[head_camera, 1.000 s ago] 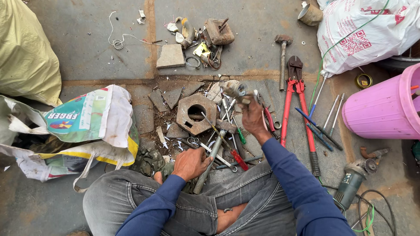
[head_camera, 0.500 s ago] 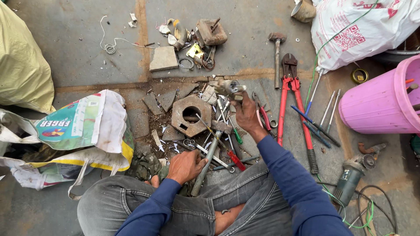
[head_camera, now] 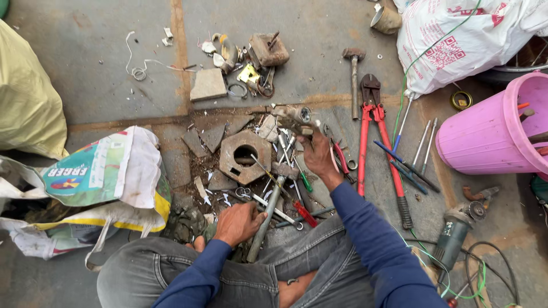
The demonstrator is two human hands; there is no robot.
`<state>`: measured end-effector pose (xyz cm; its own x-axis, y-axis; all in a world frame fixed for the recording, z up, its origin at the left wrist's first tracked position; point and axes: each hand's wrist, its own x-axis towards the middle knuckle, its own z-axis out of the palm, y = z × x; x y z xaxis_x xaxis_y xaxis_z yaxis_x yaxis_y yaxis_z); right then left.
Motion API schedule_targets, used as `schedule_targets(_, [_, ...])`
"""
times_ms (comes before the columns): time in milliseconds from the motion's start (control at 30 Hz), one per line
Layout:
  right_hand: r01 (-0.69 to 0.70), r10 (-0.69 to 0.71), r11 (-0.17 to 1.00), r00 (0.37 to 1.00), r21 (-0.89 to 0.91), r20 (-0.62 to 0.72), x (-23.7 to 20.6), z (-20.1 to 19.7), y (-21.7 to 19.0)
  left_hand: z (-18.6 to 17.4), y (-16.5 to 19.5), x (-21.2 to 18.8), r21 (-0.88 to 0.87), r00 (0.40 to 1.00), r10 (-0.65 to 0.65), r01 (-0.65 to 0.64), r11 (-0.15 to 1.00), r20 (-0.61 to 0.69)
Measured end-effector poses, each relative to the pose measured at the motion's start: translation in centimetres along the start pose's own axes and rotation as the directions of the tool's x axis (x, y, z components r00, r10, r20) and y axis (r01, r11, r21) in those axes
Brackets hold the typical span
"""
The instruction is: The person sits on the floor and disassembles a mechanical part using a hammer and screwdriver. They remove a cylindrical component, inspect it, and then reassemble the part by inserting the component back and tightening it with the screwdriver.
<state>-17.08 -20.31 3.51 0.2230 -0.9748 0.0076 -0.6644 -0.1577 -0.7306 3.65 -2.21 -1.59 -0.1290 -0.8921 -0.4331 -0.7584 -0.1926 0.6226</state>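
Left hand (head_camera: pixel 238 222): I am seeing it gripping the hammer (head_camera: pixel 273 202) handle, head lying ahead.
Right hand (head_camera: pixel 318 154): closing on a metal fitting (head_camera: pixel 297 116) at its fingertips.

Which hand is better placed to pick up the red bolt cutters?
Right. The right hand lies just beside the red bolt cutters; the left hand rests near the knees, by the hammer handle.
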Motion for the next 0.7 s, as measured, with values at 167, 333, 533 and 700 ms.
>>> schedule_targets(167, [0.357,-0.381,0.879,0.925,-0.316,-0.014,-1.3,1.0,1.3,0.0,0.0,0.0,0.008,0.997,0.031,-0.031,1.000,-0.076])
schedule_targets(333, [0.187,-0.180,0.946,0.982,-0.264,0.051,-1.2,0.0,0.5,-0.2,0.3,-0.3,0.023,0.992,0.056,-0.054,0.998,-0.115])
schedule_targets(533, [0.028,-0.021,0.999,0.988,-0.043,0.155,-0.5,-1.1,-1.4,-0.4,0.2,-0.2,-0.025,0.999,0.002,-0.003,1.000,-0.041])
schedule_targets(700, [0.230,-0.144,0.885,0.962,-0.406,0.230,-0.6,0.0,0.5,-0.5,0.5,-0.5,-0.018,1.000,-0.020,0.020,1.000,-0.019])
